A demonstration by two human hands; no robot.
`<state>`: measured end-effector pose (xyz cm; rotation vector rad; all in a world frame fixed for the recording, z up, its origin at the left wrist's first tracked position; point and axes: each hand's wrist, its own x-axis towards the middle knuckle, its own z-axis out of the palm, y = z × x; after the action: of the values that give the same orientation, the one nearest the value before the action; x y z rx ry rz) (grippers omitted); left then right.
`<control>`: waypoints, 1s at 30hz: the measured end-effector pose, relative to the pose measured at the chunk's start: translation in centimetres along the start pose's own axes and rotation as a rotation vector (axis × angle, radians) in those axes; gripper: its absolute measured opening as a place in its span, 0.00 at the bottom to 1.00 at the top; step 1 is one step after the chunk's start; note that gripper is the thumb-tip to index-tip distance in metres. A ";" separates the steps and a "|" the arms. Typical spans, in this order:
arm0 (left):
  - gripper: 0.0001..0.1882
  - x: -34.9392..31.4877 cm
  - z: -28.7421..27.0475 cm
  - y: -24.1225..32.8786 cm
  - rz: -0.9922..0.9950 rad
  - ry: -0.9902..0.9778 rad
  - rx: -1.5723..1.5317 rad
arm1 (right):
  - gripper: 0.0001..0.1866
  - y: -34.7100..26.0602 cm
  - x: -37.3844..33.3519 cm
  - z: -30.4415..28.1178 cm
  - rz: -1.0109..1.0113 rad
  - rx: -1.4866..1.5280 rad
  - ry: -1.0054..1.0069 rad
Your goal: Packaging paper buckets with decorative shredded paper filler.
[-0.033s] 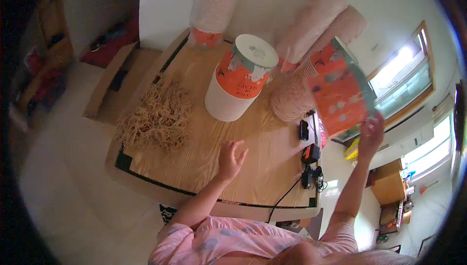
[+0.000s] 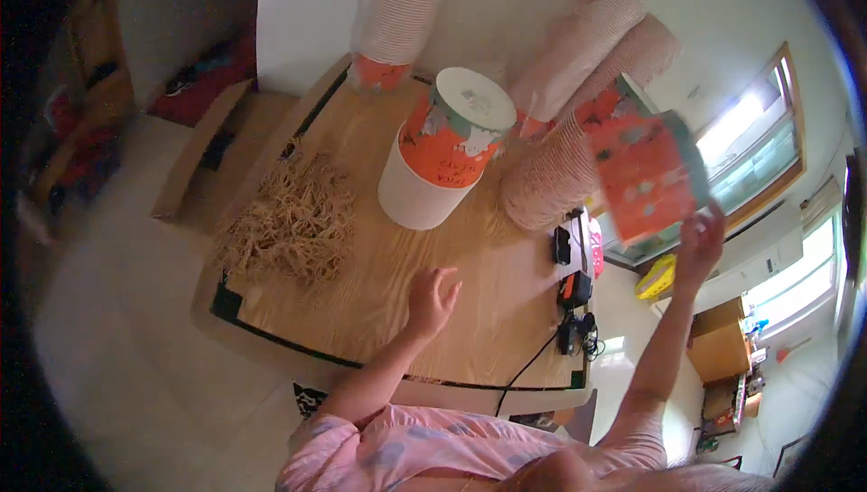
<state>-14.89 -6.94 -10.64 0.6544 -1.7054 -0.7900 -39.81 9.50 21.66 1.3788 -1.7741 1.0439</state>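
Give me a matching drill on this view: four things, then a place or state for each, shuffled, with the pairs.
1. left hand
2. right hand
3. straw-coloured heap
4. standing tub

A. on the left part of the table
B. gripping an orange-and-green piece
C. white below, orange above
D. holding nothing

Pairs: 1-D, 2-B, 3-A, 4-C

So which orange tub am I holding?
The rightmost tub, its green edge in your right hand; the others, like the middle tub, touch no hand.
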 end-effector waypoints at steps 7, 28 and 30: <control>0.09 -0.4 1.4 0.1 -0.040 -0.276 -0.011 | 0.19 5.5 13.3 -1.0 -0.181 -0.273 0.171; 0.06 -0.3 0.6 0.9 -0.026 -0.375 0.010 | 0.10 10.5 16.1 6.1 -0.207 -0.476 0.121; 0.06 -0.2 0.4 1.3 -0.049 -0.391 0.018 | 0.14 10.7 16.1 6.5 -0.152 -0.484 0.062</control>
<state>-15.23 -5.95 -9.81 0.5820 -2.0566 -0.9858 -54.16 -2.17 30.34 1.1400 -1.7001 0.5219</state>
